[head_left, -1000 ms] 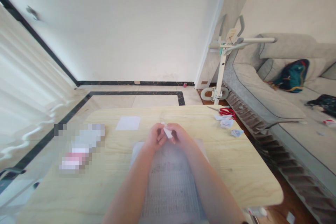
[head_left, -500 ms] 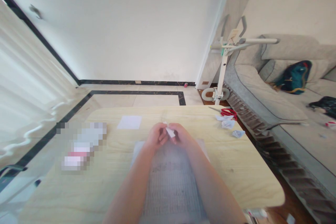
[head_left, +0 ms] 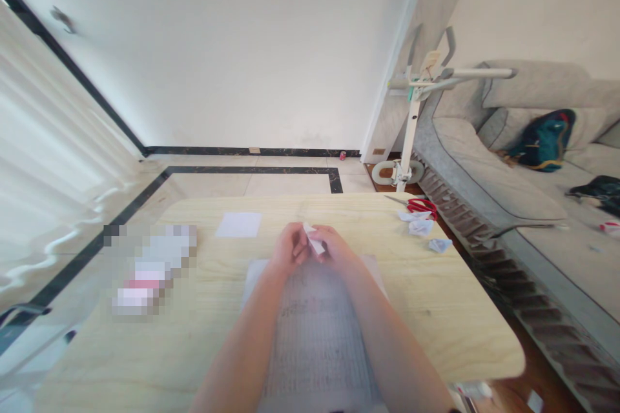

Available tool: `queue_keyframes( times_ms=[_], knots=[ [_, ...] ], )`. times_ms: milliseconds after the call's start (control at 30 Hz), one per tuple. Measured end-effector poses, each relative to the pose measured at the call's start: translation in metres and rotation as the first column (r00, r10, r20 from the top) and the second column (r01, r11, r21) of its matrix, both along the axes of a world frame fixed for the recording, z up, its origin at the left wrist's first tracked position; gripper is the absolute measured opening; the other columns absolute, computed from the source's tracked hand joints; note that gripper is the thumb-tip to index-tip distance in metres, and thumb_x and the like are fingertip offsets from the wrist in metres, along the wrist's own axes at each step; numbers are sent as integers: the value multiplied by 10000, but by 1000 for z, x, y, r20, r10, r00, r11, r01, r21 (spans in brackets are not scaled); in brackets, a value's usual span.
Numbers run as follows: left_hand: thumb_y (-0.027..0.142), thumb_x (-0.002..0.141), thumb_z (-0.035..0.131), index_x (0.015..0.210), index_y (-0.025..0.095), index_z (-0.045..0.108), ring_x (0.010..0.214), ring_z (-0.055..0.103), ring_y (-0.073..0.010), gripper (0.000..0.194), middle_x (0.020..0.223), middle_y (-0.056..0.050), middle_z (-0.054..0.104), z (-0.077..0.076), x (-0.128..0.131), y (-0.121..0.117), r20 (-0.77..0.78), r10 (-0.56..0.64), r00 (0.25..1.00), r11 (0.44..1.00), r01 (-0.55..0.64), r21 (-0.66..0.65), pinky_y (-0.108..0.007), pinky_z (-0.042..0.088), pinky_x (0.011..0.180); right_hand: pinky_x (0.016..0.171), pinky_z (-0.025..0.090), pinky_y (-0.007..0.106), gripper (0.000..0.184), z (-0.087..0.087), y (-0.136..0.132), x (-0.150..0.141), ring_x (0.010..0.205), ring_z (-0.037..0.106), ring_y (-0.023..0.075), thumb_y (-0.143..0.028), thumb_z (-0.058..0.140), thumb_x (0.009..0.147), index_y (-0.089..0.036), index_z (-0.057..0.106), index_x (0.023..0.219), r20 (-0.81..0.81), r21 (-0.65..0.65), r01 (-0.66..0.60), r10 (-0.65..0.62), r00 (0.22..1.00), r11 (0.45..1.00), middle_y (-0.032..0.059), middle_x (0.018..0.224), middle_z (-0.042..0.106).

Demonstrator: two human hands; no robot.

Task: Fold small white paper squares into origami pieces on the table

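A small folded strip of white paper (head_left: 316,240) is pinched between my two hands, over the far edge of a large printed sheet (head_left: 314,335). My left hand (head_left: 290,246) has its fingers curled against the paper's left side. From the right, my right hand (head_left: 333,245) grips the same paper, its fingertips partly hidden. Both forearms reach across the sheet, which lies on the pale wooden table (head_left: 465,329). A flat square of white paper (head_left: 238,224) rests to the left, beyond my left hand.
Red-handled scissors (head_left: 420,208) and several folded white paper pieces (head_left: 420,226) lie at the table's far right. A blurred-out object (head_left: 155,271) is on the left. Beyond the table stand a white exercise frame (head_left: 411,122) and a grey sofa (head_left: 489,168).
The paper strip has turned slightly between my fingers, and more of its upper end shows. My hands have shifted only a little; the table items stay put.
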State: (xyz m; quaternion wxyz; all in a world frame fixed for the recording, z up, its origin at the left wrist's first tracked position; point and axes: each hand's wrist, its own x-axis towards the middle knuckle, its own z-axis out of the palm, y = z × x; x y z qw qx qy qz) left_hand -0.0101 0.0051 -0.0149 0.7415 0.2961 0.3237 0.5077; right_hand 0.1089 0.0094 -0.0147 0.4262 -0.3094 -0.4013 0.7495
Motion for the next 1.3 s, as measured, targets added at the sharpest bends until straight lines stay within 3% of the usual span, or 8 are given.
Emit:
queue_keyframes(
  times_ms=[233, 967, 1300],
  knots=[
    [333, 699, 550, 422, 164, 419, 215, 251, -61, 350, 279, 74, 240, -3, 1, 2, -58, 19, 998, 1000, -20, -16, -189, 151, 263, 276, 251, 153, 116, -1, 0, 0, 344, 405, 59, -231, 570, 682, -123, 582, 640, 49, 10, 2, -2, 999, 1000, -32, 459, 509],
    [329, 695, 495, 424, 176, 396, 202, 234, -67, 327, 281, 73, 226, 0, 2, 3, -62, 36, 997, 993, -43, -109, -198, 141, 256, 274, 266, 166, 143, -4, 1, 1, 322, 377, 61, -254, 555, 691, -135, 567, 612, 9, 38, -10, 10, 1000, 999, -43, 427, 470],
    [302, 704, 458, 432, 169, 408, 194, 245, -70, 307, 273, 64, 241, 2, 3, 2, 49, -27, 998, 993, 32, -112, -191, 136, 249, 285, 240, 174, 179, -3, 0, 4, 294, 345, 58, -291, 535, 696, -136, 567, 612, 14, 73, -39, 38, 999, 997, -47, 389, 451]
  ],
)
